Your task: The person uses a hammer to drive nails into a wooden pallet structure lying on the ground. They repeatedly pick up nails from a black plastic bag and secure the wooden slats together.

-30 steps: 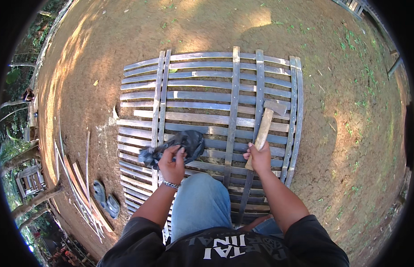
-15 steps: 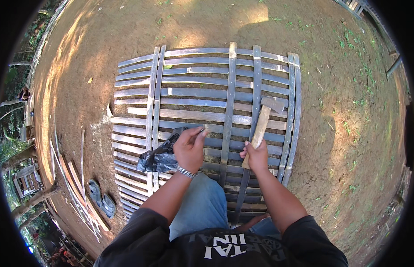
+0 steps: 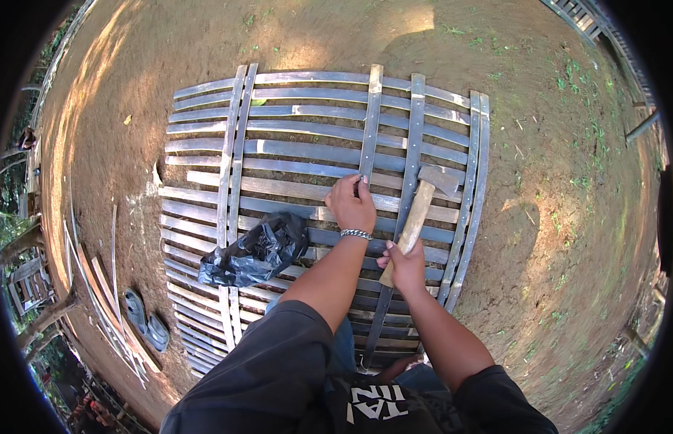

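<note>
Left hand [image 3: 353, 208] pinching, centre of frame; right hand [image 3: 406, 266] gripping hammer [image 3: 419, 210], right of centre.
Black plastic bag [image 3: 255, 252] is lying crumpled on slatted panel [image 3: 300, 189], left of centre, folds hiding any contents. Left fingertips are holding a small dark piece [image 3: 361, 177], kind unclear; left sleeve [image 3: 268, 362] is covering some lower slats.

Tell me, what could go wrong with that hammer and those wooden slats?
The hammer in the right hand, if swung, might hit the left hand, which is close by. The slats have gaps between them, so anything small dropped there might fall through.
</note>
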